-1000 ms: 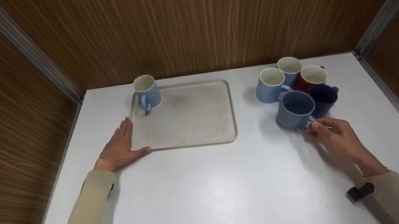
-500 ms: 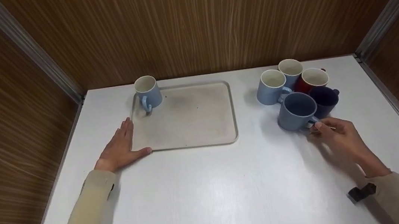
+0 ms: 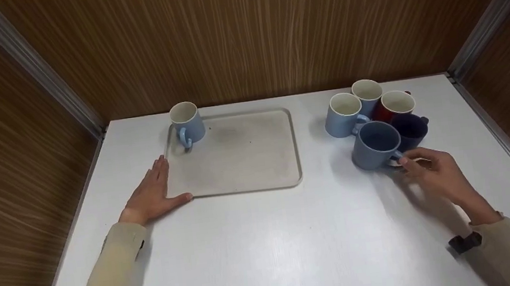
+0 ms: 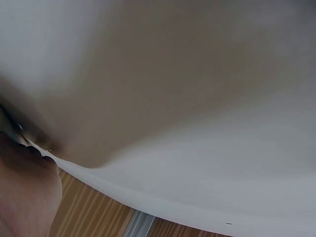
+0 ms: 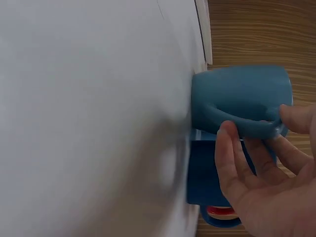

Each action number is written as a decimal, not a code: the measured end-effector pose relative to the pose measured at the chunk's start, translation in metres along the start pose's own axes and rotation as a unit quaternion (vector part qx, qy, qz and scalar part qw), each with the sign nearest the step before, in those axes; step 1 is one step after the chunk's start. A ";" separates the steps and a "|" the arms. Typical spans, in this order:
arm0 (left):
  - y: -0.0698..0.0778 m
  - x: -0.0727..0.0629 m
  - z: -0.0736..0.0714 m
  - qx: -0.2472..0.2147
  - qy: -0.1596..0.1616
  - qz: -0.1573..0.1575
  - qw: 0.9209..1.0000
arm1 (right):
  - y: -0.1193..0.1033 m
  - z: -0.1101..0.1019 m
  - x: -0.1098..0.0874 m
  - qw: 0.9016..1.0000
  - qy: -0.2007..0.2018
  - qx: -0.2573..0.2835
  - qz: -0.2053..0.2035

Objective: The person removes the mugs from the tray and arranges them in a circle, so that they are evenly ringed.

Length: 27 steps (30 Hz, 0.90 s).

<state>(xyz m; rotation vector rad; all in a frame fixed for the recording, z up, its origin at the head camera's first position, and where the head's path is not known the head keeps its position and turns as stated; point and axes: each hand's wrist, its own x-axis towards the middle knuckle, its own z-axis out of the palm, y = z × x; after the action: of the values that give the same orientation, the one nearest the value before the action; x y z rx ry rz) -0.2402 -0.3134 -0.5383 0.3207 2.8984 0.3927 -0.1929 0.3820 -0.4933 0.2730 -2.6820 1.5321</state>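
My right hand (image 3: 436, 175) pinches the handle of a grey-blue mug (image 3: 371, 151) between thumb and fingers. That mug stands upright at the front of a cluster on the right; in the right wrist view the same mug (image 5: 237, 89) shows its handle between thumb and fingertips. Close against it are a dark navy mug (image 3: 410, 132), a red mug (image 3: 383, 113) and two light blue mugs (image 3: 340, 123). My left hand (image 3: 148, 196) lies spread at the near left corner of a beige tray (image 3: 257, 162), its thumb at the front rim.
Another light blue mug (image 3: 191, 127) stands upright at the tray's far left corner, handle toward me. The white table (image 3: 267, 247) is enclosed by wood-grain panels (image 3: 233, 35) at the back and sides. The left wrist view is mostly blurred sleeve.
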 end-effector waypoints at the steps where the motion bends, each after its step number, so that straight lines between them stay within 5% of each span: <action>1: 0.000 0.000 0.000 0.000 0.001 -0.001 1.000 | -0.002 -0.002 0.001 1.000 0.011 -0.022 -0.010; 11: 0.000 0.000 0.002 0.007 0.008 0.004 1.000 | -0.036 -0.009 0.018 0.985 0.066 -0.138 -0.074; 27: 0.000 0.001 0.002 0.003 0.003 -0.005 1.000 | -0.093 0.025 0.058 0.979 0.017 -0.137 -0.151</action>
<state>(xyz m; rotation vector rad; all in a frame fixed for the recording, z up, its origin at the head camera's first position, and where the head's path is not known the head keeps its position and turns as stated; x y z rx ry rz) -0.2410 -0.3127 -0.5405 0.3063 2.9072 0.3833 -0.2328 0.3068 -0.4196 0.5992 -2.6293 1.0625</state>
